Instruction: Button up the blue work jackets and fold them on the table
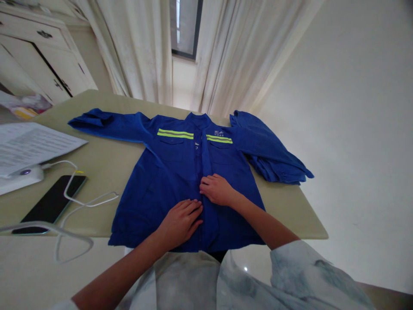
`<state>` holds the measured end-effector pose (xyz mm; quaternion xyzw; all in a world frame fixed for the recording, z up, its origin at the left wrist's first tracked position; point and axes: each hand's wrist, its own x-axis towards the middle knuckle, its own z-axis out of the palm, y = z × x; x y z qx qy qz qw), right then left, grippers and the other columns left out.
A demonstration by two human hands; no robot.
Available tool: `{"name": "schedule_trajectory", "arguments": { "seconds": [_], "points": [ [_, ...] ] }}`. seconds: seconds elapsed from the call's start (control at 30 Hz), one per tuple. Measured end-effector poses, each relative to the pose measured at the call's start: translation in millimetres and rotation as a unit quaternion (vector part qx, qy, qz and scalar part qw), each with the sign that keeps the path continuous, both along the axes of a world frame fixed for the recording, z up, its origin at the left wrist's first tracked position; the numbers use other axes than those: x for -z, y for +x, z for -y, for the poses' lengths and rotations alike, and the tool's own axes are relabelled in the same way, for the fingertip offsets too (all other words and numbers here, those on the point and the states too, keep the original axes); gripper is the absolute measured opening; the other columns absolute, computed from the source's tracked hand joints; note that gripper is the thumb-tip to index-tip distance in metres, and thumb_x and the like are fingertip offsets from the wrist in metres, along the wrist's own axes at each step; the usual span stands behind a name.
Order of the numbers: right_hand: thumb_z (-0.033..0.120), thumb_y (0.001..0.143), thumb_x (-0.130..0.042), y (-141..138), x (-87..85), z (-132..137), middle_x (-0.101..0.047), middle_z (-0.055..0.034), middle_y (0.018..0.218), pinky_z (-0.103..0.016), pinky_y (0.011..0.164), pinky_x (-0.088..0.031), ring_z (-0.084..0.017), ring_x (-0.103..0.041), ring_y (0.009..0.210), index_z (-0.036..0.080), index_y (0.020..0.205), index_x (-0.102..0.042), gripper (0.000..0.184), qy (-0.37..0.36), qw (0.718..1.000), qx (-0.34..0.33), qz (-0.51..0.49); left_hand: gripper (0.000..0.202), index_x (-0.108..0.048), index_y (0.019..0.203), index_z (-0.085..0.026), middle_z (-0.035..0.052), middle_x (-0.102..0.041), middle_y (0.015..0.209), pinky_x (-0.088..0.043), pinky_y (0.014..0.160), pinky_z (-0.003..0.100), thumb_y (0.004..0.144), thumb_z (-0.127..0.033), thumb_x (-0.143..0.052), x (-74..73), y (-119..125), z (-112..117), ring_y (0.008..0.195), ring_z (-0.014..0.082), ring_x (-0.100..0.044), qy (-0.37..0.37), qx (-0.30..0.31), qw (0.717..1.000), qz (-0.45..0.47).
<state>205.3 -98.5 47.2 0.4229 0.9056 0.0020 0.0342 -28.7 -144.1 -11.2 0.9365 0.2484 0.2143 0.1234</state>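
Note:
A blue work jacket (pixel 171 181) with yellow-green and grey stripes across the chest lies spread on the table, front up, collar away from me. Its front edges meet along the middle and part a little near the collar. My left hand (pixel 182 221) rests on the lower front, left of the opening, fingers stretched out and thumb apart. Slightly farther up, my right hand (pixel 217 189) has its fingers bent over the edge of the front placket. The left-hand sleeve (pixel 122 126) reaches out sideways; the other sleeve (pixel 264 142) lies over folded blue cloth (pixel 274 170).
Left on the pale green table (pixel 309 219) are printed paper (pixel 32 144), a white device (pixel 24 176), a black phone (pixel 51 204) and a looped white cable (pixel 69 185). A white cabinet (pixel 45 56) and curtains (pixel 142 51) stand behind. A white wall (pixel 361 129) is at right.

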Motion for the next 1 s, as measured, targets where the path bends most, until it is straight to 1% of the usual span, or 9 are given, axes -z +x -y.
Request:
{"name": "schedule_trajectory", "arguments": {
  "seconds": [0.23,0.3,0.47,0.57,0.67,0.73,0.87,0.93,1.0],
  "points": [
    [0.028,0.109,-0.05,8,4.4,9,-0.069,-0.0093,0.118,-0.035,0.094,-0.043,-0.022,-0.06,0.108,0.019,0.104,-0.066,0.019,-0.01,0.995,-0.022,-0.092,0.04,-0.062,0.139,-0.022,0.0108,-0.06,0.149,-0.044,0.12,0.049,0.101,-0.033,-0.06,-7.0,0,0,0.139,0.0286,-0.055,-0.018,-0.02,0.999,-0.016],
    [0.029,0.11,-0.05,9,5.5,12,-0.07,-0.0079,0.115,-0.034,0.092,-0.045,-0.02,-0.061,0.103,0.02,0.104,-0.066,0.019,-0.024,0.994,-0.005,-0.102,0.046,-0.057,0.145,-0.021,0.0115,-0.056,0.154,-0.039,0.123,0.05,0.102,-0.035,-0.058,-5.5,-1,2,0.144,0.0294,-0.05,-0.012,-0.025,0.999,-0.026],
    [0.036,0.106,-0.06,9,13.3,16,-0.069,-0.0071,0.11,-0.031,0.089,-0.049,-0.021,-0.063,0.101,0.02,0.107,-0.067,0.018,-0.047,0.987,0.069,-0.136,0.057,-0.05,0.152,-0.018,0.013,-0.06,0.15,-0.047,0.114,0.048,0.101,-0.042,-0.06,-12.4,-8,-4,0.134,0.03,-0.058,-0.043,-0.003,0.997,-0.057],
    [0.036,0.106,-0.06,9,17.9,18,-0.069,-0.0091,0.114,-0.034,0.093,-0.049,-0.023,-0.064,0.105,0.018,0.118,-0.066,0.023,-0.03,0.983,0.121,-0.132,0.048,-0.057,0.144,-0.02,0.0114,-0.065,0.142,-0.052,0.107,0.041,0.102,-0.043,-0.057,-29.3,-9,-28,0.125,0.0267,-0.064,-0.076,0.022,0.994,-0.079],
    [0.035,0.106,-0.059,7,18.8,21,-0.07,-0.0099,0.114,-0.035,0.093,-0.049,-0.023,-0.065,0.104,0.018,0.128,-0.065,0.029,-0.035,0.977,0.167,-0.13,0.052,-0.059,0.143,-0.016,0.0159,-0.064,0.143,-0.047,0.112,0.045,0.104,-0.05,-0.051,-39.6,-1,-66,0.131,0.0299,-0.061,-0.057,-0.046,0.993,-0.092],
    [0.03,0.104,-0.059,4,18.0,23,-0.071,-0.0098,0.114,-0.034,0.091,-0.049,-0.023,-0.067,0.102,0.019,0.135,-0.064,0.033,-0.052,0.973,0.186,-0.125,0.07,-0.052,0.151,-0.013,0.0201,-0.051,0.158,-0.036,0.122,0.051,0.101,-0.061,-0.051,-36.2,10,-90,0.147,0.0352,-0.047,-0.041,-0.09,0.988,-0.117],
    [0.026,0.103,-0.056,-3,18.9,25,-0.073,-0.0113,0.117,-0.036,0.089,-0.048,-0.025,-0.069,0.103,0.018,0.142,-0.062,0.04,-0.05,0.966,0.233,-0.104,0.104,-0.029,0.167,-0.014,0.0164,-0.02,0.174,-0.017,0.13,0.057,0.091,-0.082,-0.049,-16.6,30,-125,0.161,0.0377,-0.021,-0.091,-0.07,0.969,-0.218],
    [0.031,0.104,-0.055,-5,22.7,25,-0.074,-0.0129,0.116,-0.038,0.089,-0.047,-0.027,-0.069,0.103,0.016,0.136,-0.065,0.037,-0.028,0.956,0.274,-0.098,0.111,-0.025,0.168,-0.015,0.0151,-0.014,0.175,-0.016,0.129,0.057,0.087,-0.087,-0.048,-11.3,36,-136,0.162,0.0387,-0.017,-0.109,-0.056,0.963,-0.238],
    [0.035,0.105,-0.054,-4,28.7,24,-0.073,-0.0131,0.115,-0.038,0.09,-0.045,-0.027,-0.068,0.103,0.016,0.13,-0.068,0.035,-0.012,0.95,0.291,-0.109,0.106,-0.03,0.167,-0.016,0.0154,-0.02,0.174,-0.02,0.128,0.057,0.089,-0.086,-0.046,-11.4,40,-145,0.16,0.039,-0.022,-0.115,-0.051,0.964,-0.235]
  ]
}}
